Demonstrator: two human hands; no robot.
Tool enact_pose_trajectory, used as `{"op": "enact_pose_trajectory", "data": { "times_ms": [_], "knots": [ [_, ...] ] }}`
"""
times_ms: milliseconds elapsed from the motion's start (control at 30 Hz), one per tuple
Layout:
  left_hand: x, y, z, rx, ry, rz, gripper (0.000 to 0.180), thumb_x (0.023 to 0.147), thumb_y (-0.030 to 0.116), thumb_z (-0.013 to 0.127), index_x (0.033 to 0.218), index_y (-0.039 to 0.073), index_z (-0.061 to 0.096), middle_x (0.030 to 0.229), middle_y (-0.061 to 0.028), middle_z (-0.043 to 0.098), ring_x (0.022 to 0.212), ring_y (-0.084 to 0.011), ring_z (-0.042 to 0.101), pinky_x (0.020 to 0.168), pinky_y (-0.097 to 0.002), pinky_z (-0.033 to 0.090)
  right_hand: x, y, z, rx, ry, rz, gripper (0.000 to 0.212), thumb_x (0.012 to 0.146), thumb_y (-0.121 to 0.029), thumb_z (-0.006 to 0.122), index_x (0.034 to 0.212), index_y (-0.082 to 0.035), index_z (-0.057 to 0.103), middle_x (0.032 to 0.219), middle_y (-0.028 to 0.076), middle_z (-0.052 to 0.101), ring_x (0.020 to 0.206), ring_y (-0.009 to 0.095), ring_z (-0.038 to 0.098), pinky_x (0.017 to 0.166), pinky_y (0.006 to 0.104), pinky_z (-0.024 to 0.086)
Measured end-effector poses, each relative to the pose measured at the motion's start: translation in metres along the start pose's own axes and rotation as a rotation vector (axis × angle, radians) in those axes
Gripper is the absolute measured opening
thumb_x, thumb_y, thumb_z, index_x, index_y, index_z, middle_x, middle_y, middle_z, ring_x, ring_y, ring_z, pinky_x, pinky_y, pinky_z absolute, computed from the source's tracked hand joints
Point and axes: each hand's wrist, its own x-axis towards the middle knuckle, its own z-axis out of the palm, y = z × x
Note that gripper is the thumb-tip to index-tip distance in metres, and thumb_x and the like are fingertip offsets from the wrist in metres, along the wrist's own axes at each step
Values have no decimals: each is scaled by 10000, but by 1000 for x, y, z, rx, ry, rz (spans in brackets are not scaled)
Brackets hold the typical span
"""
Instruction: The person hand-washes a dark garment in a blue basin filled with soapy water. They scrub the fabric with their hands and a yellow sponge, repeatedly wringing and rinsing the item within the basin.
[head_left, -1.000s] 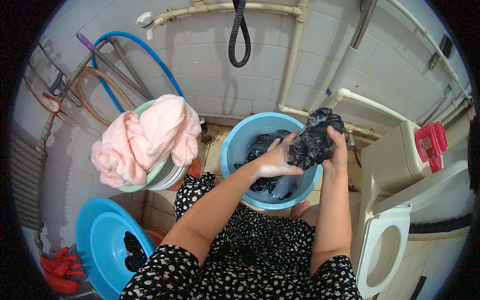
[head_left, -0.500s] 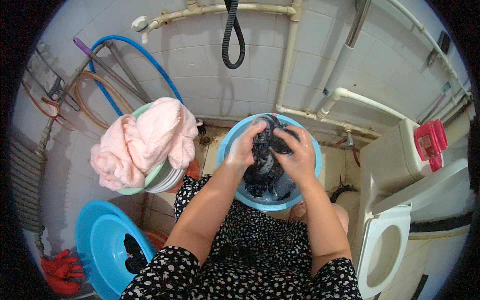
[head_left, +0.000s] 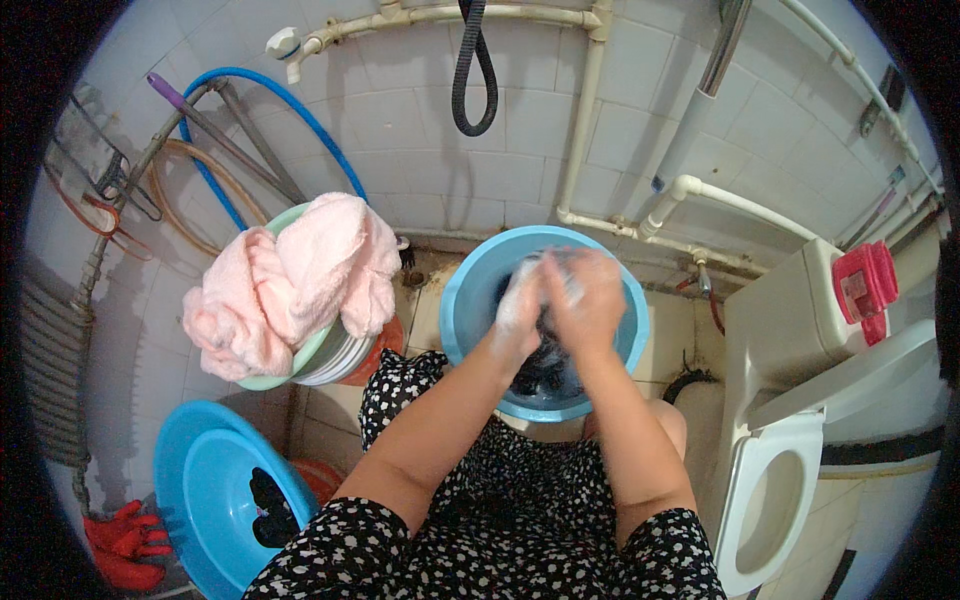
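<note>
- Grip's a blur, can't tell what it holds: left hand (head_left: pixel 517 310), right hand (head_left: pixel 588 300) close together, mid-frame!
- Dark cloth (head_left: pixel 541 378) below, inside the basin (head_left: pixel 471 300).

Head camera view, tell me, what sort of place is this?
Most likely a small bathroom: there's a toilet with its lid raised on the right, a tap on the tiled wall, and a blue basin holding dark cloth.

Cloth (head_left: pixel 545 380) in basin (head_left: pixel 460 310), toilet (head_left: pixel 739 500) right
</note>
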Motion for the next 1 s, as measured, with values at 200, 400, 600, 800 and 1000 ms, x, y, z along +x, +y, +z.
{"op": "enact_pose_trajectory", "data": {
  "times_ms": [200,400,600,800,1000],
  "knots": [
    [7,-8,-13,81,121,65,271,980,206,399,1197,80,500,1195,-80,556,1075,-208,554,935,-364,456,5,7,10,160,55,295,404,832,-205,635,1166,-51,468,1126,154,489,1054,350,496,930,416,402],
    [6,19,2,-143,48,78,154,891,154,562,999,62,623,968,-56,647,898,-192,626,835,-343,505,-17,20,9,1576,-95,1237,626,866,-387,637,1339,-89,355,1274,106,487,1134,242,507,948,390,430],
    [12,19,-9,-138,173,86,176,860,166,585,985,53,632,961,-47,645,920,-197,603,857,-351,474,12,17,-22,1216,44,1171,573,798,-220,733,1271,-64,450,1104,108,602,926,214,608,797,358,506],
    [10,32,-5,-48,47,109,217,856,190,584,1018,52,628,976,-49,630,964,-181,577,872,-345,457,17,41,-28,197,63,332,471,666,-132,763,1101,-69,594,1020,127,560,981,279,551,864,358,454],
    [11,25,-8,-200,-96,-28,341,916,253,492,1197,67,544,1116,-74,579,1055,-213,547,945,-364,432,-8,-37,-22,93,-134,-145,384,613,-172,762,981,-139,656,1022,108,515,1027,311,500,975,519,325]
  ]
}}
